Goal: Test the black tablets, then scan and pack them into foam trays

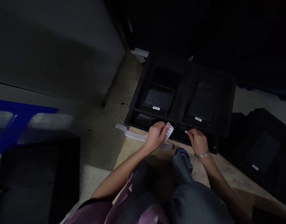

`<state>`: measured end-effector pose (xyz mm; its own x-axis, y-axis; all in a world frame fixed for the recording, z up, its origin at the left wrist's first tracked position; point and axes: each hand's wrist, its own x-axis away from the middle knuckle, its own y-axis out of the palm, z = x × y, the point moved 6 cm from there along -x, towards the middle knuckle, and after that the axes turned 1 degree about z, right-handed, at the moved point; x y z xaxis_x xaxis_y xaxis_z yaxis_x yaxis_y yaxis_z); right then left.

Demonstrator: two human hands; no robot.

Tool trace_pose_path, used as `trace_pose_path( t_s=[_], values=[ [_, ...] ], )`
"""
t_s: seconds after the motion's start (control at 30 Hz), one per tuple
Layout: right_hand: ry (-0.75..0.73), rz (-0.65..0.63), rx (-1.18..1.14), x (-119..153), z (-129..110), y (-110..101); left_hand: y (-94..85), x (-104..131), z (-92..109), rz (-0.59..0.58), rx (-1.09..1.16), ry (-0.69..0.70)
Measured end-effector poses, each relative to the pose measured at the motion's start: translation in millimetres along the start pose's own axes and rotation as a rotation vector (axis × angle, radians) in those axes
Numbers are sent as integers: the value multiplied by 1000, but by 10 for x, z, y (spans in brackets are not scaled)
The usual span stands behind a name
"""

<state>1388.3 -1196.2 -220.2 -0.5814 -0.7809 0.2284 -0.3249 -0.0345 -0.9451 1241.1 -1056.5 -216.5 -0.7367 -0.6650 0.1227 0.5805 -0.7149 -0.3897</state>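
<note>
My left hand [156, 134] is closed on a long strip of printed labels [135, 135], which trails off to the left and hangs below the fingers. Between the fingertips of my right hand [199, 141] is one small white label [186, 132], held just above the near edge of a black tray [183, 93]. Two dark flat panels lie in the tray's compartments, each with a white label at its near end: the left label [156, 108] and the right label [198, 119]. Under this tray sits another black tray [140, 123], partly covered.
A wooden board [127, 149] lies beneath the trays. To the right is another black tray [262, 152] with a labelled panel. A dark box [37, 177] and a blue frame [19, 109] stand at left, beside a grey wall [59, 56].
</note>
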Motion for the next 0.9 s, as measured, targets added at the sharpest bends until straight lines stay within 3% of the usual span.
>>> trace_pose_path(
  t_s=[0.13, 0.27, 0.33, 0.43, 0.5, 0.67, 0.73, 0.9],
  values=[
    [89, 12, 195, 57, -70, -31, 14, 295, -75, -77, 243, -184],
    [252, 115, 375, 128, 98, -95, 49, 504, -137, -66, 349, -253],
    [268, 264, 253, 172, 179, -155, 45, 554, -148, -57, 348, -240],
    [122, 370, -5, 228, 106, -218, 27, 592, -139, -68, 287, -210],
    [-15, 246, -206, 251, -97, -199, 6, 604, -125, -60, 217, -193],
    [-127, -327, -808, 337, -757, 2, 10, 631, -48, -26, 121, -66],
    [-92, -406, -889, 330, -894, 64, 6, 664, -47, 14, 96, -34],
    [69, -454, -1039, 277, -1003, 233, -109, 763, -132, 224, 18, -50]
  ],
)
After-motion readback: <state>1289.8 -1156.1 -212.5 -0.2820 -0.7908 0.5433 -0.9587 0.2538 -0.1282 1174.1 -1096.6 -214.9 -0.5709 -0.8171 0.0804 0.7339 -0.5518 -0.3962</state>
